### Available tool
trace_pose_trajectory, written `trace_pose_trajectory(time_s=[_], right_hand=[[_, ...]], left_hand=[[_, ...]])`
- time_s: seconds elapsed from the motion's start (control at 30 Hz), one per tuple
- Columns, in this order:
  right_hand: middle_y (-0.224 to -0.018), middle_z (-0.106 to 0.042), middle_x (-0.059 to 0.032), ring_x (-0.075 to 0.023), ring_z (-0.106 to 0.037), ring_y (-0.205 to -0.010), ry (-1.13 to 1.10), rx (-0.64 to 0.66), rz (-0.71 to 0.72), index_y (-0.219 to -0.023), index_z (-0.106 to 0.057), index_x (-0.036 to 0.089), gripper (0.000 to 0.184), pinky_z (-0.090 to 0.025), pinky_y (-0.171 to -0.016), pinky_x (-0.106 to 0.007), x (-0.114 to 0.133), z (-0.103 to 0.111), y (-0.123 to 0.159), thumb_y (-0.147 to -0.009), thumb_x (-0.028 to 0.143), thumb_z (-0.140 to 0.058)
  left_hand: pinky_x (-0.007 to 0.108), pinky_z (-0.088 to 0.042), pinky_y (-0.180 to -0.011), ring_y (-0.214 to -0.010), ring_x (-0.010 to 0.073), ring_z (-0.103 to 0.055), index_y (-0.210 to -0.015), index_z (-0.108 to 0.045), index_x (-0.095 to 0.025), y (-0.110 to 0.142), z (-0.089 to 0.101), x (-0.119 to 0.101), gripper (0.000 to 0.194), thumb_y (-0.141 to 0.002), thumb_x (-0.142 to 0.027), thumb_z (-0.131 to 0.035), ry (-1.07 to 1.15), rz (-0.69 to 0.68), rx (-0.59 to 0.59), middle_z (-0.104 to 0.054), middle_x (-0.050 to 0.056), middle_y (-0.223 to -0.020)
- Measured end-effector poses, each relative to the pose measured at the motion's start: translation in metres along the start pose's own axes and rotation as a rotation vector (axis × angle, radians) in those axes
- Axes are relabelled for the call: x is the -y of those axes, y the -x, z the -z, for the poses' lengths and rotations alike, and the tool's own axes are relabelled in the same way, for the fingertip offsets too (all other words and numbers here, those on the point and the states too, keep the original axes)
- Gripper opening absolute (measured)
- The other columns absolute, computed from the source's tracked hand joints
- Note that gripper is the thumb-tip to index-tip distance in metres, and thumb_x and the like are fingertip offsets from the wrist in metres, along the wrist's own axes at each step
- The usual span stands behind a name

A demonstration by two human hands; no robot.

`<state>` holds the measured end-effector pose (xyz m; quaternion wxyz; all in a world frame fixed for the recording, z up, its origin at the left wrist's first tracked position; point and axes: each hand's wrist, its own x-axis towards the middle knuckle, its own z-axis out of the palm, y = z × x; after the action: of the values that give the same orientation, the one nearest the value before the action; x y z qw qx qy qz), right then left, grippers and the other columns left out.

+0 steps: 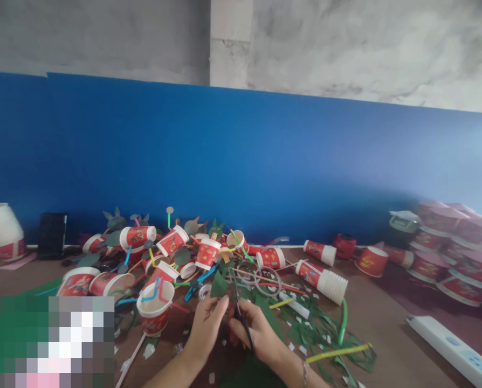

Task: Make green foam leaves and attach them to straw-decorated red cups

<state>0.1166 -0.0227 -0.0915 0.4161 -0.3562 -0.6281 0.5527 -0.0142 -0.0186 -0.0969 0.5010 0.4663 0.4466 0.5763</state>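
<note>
My right hand (254, 327) is closed round the handles of a pair of scissors (236, 293), whose blades point away from me. Beside it on the left, my left hand (211, 319) pinches a piece of green paper (220, 285) that stands up next to the blades. Whether the blades touch the paper I cannot tell. Just beyond both hands lies a heap of red and white paper cups (207, 253) with coloured straws and paper cut-outs. A clear roll of tape (268, 281) rests right of the scissors.
Green paper scraps (314, 328) and a glue stick (294, 305) lie to the right. Nested cups (322, 281) lie behind them. A white power strip (453, 345) is at the right edge, near stacked cups (463, 258). A blue panel (241, 167) closes off the back.
</note>
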Motion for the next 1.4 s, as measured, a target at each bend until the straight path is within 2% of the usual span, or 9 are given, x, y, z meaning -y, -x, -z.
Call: trace_pose_trajectory(time_s=[0.13, 0.53, 0.73, 0.83, 1.03, 1.27, 1.4], right_hand=[[-0.053, -0.048, 0.0057, -0.0066, -0.044, -0.043, 0.002, -0.019, -0.004, -0.075, -0.048, 0.017, 0.037, -0.038, -0.042, -0.017, -0.006, 0.0, -0.001, -0.071, 0.049, -0.067], [-0.054, -0.049, 0.0056, -0.0068, -0.044, -0.044, 0.018, -0.005, 0.005, -0.076, -0.049, 0.017, 0.038, -0.038, -0.041, -0.017, -0.002, 0.0, 0.0, -0.073, 0.052, -0.064], [-0.052, -0.047, 0.0059, -0.0065, -0.043, -0.042, 0.022, -0.034, 0.002, -0.073, -0.047, 0.018, 0.041, -0.038, -0.042, -0.018, -0.006, -0.001, -0.001, -0.072, 0.056, -0.062], [-0.052, -0.046, 0.0061, -0.0068, -0.043, -0.041, 0.019, -0.03, -0.006, -0.074, -0.047, 0.018, 0.043, -0.038, -0.04, -0.018, -0.005, -0.001, -0.001, -0.072, 0.058, -0.061], [-0.057, -0.049, 0.0051, -0.0069, -0.045, -0.046, -0.014, 0.01, 0.027, -0.078, -0.049, 0.017, 0.036, -0.038, -0.042, -0.017, -0.002, 0.001, 0.0, -0.073, 0.05, -0.065], [-0.053, -0.047, 0.0065, -0.0062, -0.044, -0.042, -0.004, -0.017, 0.005, -0.074, -0.047, 0.018, 0.034, -0.037, -0.042, -0.017, -0.005, 0.0, -0.001, -0.075, 0.046, -0.064], [-0.049, -0.044, 0.0075, -0.0059, -0.042, -0.04, 0.002, -0.033, 0.006, -0.072, -0.046, 0.017, 0.034, -0.036, -0.04, -0.017, -0.007, 0.001, -0.002, -0.074, 0.045, -0.065]], left_hand=[[0.023, -0.043, -0.051, -0.052, 0.0142, -0.053, -0.054, -0.061, -0.015, 0.0, 0.0, 0.0, 0.037, -0.071, -0.048, -0.066, 0.016, -0.004, 0.009, -0.056, -0.001, -0.052], [0.026, -0.045, -0.039, -0.039, 0.016, -0.054, -0.056, -0.059, -0.016, 0.005, -0.006, -0.006, 0.046, -0.065, -0.06, -0.066, 0.176, 0.159, 0.103, -0.054, -0.002, -0.043], [0.025, -0.046, -0.041, -0.044, 0.0162, -0.059, -0.06, -0.063, -0.014, 0.005, -0.005, -0.003, 0.043, -0.064, -0.056, -0.069, 0.19, 0.169, 0.055, -0.065, 0.003, -0.055], [0.024, -0.046, -0.042, -0.046, 0.0154, -0.059, -0.058, -0.062, -0.014, 0.005, -0.006, -0.005, 0.043, -0.063, -0.056, -0.071, 0.191, 0.148, 0.038, -0.063, 0.002, -0.054], [0.024, -0.043, -0.036, -0.035, 0.013, -0.052, -0.056, -0.058, -0.014, 0.005, -0.008, -0.01, 0.047, -0.058, -0.059, -0.072, 0.218, 0.177, 0.058, -0.053, -0.004, -0.045], [0.025, -0.042, -0.038, -0.036, 0.0145, -0.054, -0.061, -0.059, -0.014, 0.006, -0.007, -0.005, 0.043, -0.063, -0.056, -0.069, 0.216, 0.215, 0.064, -0.058, -0.002, -0.049], [0.026, -0.045, -0.046, -0.046, 0.0156, -0.058, -0.062, -0.062, -0.014, 0.004, -0.005, -0.004, 0.041, -0.062, -0.054, -0.07, 0.167, 0.192, -0.014, -0.063, 0.0, -0.058]])
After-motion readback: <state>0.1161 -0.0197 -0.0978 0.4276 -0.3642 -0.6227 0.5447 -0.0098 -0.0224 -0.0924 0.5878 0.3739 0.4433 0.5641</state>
